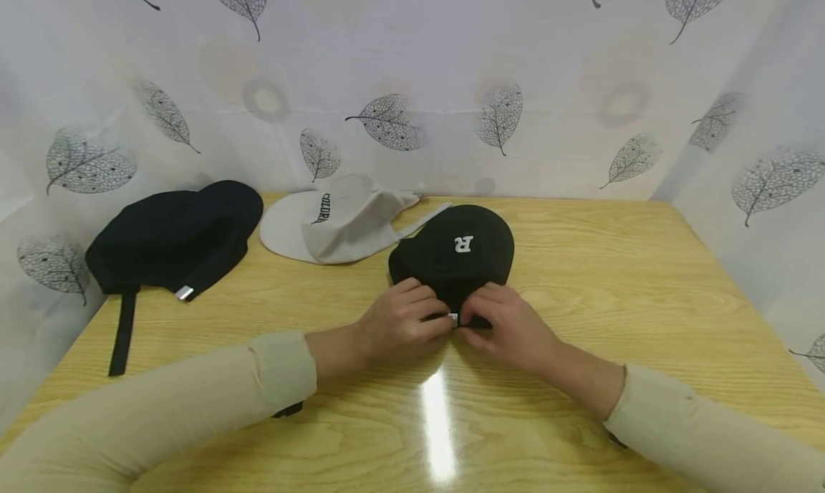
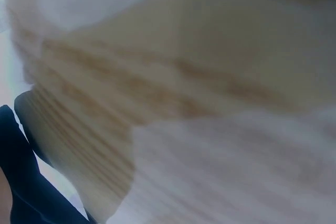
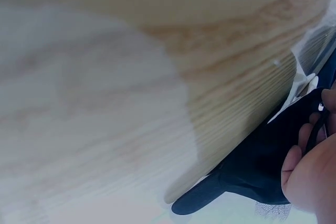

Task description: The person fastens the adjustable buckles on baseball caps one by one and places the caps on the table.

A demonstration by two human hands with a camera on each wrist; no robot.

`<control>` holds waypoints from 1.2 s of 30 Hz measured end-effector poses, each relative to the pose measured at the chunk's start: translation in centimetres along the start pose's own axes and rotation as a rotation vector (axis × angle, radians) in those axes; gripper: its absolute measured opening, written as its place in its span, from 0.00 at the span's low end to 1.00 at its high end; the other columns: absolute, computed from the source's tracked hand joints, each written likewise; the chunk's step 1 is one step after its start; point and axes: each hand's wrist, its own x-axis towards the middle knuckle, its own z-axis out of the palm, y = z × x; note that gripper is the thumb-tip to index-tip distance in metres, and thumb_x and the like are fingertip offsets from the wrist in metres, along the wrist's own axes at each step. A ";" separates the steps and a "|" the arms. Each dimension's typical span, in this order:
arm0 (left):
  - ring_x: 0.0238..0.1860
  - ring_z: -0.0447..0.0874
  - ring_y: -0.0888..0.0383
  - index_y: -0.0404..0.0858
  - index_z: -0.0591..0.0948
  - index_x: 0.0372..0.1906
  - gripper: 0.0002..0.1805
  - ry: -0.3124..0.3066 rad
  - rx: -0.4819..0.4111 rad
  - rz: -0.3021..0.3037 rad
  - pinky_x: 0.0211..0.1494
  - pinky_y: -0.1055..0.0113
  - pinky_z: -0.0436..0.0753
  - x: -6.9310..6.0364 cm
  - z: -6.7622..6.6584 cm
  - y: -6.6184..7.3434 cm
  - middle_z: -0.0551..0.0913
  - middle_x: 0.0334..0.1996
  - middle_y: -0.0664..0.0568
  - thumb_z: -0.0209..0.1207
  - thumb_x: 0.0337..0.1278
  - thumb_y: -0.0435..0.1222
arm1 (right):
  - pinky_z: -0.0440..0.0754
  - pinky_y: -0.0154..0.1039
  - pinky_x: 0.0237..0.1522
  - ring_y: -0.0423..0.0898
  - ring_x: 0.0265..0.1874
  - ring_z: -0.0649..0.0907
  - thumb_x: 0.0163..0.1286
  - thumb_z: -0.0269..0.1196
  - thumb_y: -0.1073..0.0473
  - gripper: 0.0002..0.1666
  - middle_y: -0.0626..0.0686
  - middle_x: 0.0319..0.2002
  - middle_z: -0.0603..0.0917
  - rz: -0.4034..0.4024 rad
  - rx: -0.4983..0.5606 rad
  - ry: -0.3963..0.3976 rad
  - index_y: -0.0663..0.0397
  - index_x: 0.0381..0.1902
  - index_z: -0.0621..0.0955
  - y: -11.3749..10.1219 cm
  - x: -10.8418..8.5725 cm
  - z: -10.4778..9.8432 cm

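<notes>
A black cap (image 1: 445,264) with a white letter R rests on the wooden table, its back edge toward me. My left hand (image 1: 404,321) grips that edge beside a small metal buckle (image 1: 454,319). From the other side, my right hand (image 1: 512,327) pinches the strap at the back opening. In the right wrist view the dark strap (image 3: 314,136) passes by the curled fingers, and the cap's brim (image 3: 197,198) points away. Only a sliver of the left hand (image 2: 4,198) shows in the left wrist view, so its fingertips are hidden there.
Behind and left of the black cap lies a light grey cap (image 1: 351,224) with dark lettering. A dark navy cap (image 1: 170,242) sits at the far left, its strap (image 1: 124,332) hanging onto the table (image 1: 644,285). Leaf-patterned curtains (image 1: 445,49) enclose the back and sides.
</notes>
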 end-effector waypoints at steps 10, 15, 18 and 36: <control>0.33 0.83 0.58 0.42 0.88 0.32 0.04 -0.009 -0.019 -0.004 0.38 0.66 0.79 0.0 0.0 0.1 0.87 0.30 0.55 0.70 0.48 0.34 | 0.77 0.40 0.37 0.40 0.33 0.77 0.51 0.75 0.64 0.13 0.43 0.28 0.80 -0.036 -0.022 0.023 0.49 0.26 0.79 0.1 -0.1 0.2; 0.33 0.83 0.58 0.42 0.88 0.32 0.03 -0.017 -0.022 -0.006 0.38 0.66 0.79 0.0 -0.1 0.1 0.87 0.30 0.55 0.68 0.51 0.35 | 0.77 0.40 0.37 0.40 0.32 0.78 0.50 0.74 0.65 0.13 0.43 0.27 0.79 -0.049 -0.025 0.036 0.49 0.26 0.79 0.1 -0.1 0.1; 0.33 0.82 0.58 0.42 0.88 0.32 0.02 -0.017 -0.026 -0.009 0.37 0.66 0.79 0.0 -0.1 0.1 0.87 0.30 0.55 0.68 0.52 0.35 | 0.77 0.39 0.36 0.40 0.32 0.78 0.50 0.74 0.65 0.13 0.44 0.27 0.79 -0.052 -0.027 0.039 0.49 0.25 0.79 0.0 -0.1 0.1; 0.34 0.83 0.59 0.41 0.87 0.32 0.02 -0.017 -0.025 -0.033 0.38 0.66 0.80 -0.1 -0.3 0.0 0.88 0.32 0.54 0.68 0.52 0.34 | 0.76 0.40 0.34 0.39 0.29 0.76 0.50 0.70 0.65 0.10 0.44 0.24 0.79 0.049 -0.051 0.058 0.47 0.23 0.78 -0.2 -0.2 -0.1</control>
